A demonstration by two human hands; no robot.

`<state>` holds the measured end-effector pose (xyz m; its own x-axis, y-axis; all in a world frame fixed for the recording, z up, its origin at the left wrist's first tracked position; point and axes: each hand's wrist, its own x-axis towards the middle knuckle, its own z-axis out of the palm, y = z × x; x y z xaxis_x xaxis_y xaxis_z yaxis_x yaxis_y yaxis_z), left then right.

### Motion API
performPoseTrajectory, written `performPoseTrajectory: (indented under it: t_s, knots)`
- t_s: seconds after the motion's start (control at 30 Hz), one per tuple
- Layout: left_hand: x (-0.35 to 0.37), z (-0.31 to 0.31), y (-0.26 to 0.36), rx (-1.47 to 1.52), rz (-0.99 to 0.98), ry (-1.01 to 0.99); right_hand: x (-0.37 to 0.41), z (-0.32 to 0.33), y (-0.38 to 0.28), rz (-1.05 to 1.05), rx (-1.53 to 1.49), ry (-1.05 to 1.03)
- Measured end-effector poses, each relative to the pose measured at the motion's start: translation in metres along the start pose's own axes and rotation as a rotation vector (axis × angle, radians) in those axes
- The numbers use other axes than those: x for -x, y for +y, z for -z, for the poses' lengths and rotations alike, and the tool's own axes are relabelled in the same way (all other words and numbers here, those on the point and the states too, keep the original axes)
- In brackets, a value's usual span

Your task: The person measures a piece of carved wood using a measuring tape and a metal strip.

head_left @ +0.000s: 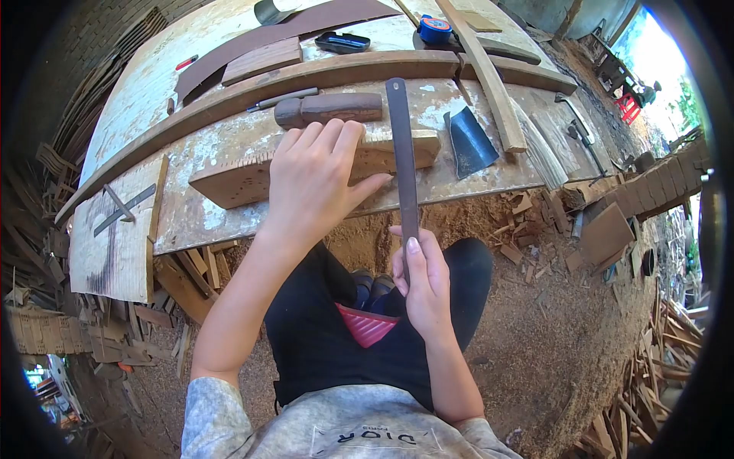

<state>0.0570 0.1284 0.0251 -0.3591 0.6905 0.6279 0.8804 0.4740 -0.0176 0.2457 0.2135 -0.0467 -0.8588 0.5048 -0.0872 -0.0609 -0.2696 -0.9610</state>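
Clasping the wooden block [238,182] on the worktop [180,226], we seemingly steady it with our left grip [313,174]; our right grip [423,283] encloses the dark bar [404,149] near one end, leaving its length clear.

Beyond our left fingers [349,131] we see a blue tape measure [435,29] and a black case [342,42]; to their left lies a bevel gauge [123,211] on a board [130,251], to their right a dark curved sheet [471,144].
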Motion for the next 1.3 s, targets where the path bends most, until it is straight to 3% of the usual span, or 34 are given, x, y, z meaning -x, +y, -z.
performPoseTrajectory:
  t_s: [1.3]
  knots:
    - [0.006, -0.010, 0.004, -0.056, 0.009, 0.059, -0.055, -0.018, -0.028, 0.109, -0.059, -0.056]
